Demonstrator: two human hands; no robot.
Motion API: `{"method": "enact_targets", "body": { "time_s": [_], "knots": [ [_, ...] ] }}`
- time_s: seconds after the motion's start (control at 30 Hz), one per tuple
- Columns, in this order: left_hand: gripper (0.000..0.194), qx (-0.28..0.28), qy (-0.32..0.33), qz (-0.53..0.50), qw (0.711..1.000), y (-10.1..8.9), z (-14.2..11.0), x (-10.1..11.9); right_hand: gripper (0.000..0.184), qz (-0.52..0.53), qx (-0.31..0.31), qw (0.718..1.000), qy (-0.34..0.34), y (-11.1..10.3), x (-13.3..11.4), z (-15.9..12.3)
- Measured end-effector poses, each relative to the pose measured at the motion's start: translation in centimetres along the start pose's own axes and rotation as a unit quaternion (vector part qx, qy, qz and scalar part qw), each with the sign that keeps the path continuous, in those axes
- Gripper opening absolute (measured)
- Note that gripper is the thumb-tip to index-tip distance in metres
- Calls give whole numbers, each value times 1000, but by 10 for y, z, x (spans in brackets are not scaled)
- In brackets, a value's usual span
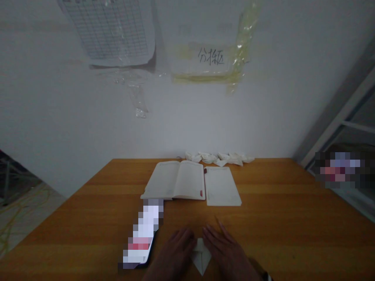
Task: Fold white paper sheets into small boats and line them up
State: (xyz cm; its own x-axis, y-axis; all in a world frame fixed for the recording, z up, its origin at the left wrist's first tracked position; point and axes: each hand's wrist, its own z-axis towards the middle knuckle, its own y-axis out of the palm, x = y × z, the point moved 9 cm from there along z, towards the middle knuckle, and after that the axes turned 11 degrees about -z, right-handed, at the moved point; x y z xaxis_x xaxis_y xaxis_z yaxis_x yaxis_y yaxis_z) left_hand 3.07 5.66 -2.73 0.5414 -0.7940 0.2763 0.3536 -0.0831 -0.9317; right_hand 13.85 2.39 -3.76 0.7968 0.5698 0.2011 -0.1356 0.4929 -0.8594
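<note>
A small piece of folded white paper point(201, 259) lies on the table near its front edge, its pointed end towards me. My left hand point(177, 249) is at the paper's left edge, fingers close together and bent, gripping that side. From the right, my right hand point(224, 249) touches the opposite edge with fingers stretched out and one spread apart from the others. Both hands partly cover the paper's sides, and my left fingertips are hard to see in the dim light.
A phone point(143, 234), its screen blurred out, lies left of my hands on the wooden table point(263, 222). Farther back are an open notebook point(175, 181) and loose sheets point(222, 187). Crumpled white paper pieces point(216, 158) line the wall point(219, 121).
</note>
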Motion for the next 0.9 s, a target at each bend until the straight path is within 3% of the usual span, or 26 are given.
{"method": "enact_targets", "body": {
  "time_s": [0.07,0.17,0.23,0.37,0.5,0.63,0.77,0.9],
  "knots": [
    [36,23,-5,13,1000,10,-7,1,44,-19,-13,1000,3,0,-3,-2],
    [61,25,41,22,999,28,-16,15,48,-31,-41,999,-4,4,-8,-6],
    [67,26,39,33,998,32,-22,17,54,-29,-58,998,-15,5,-9,-9],
    [80,10,36,40,998,19,-39,12,66,-4,-85,996,-27,-5,0,-22],
    [89,14,16,53,998,3,-51,-2,62,19,-107,994,1,-16,16,-33],
    [78,14,-17,39,999,14,-30,0,55,36,-123,991,21,-12,10,-21],
    [62,-2,-3,7,1000,34,0,18,50,28,-125,991,44,-3,2,-3],
    [78,-17,1,0,1000,32,-4,21,45,7,-116,992,39,-4,2,-3]
  ]
}}
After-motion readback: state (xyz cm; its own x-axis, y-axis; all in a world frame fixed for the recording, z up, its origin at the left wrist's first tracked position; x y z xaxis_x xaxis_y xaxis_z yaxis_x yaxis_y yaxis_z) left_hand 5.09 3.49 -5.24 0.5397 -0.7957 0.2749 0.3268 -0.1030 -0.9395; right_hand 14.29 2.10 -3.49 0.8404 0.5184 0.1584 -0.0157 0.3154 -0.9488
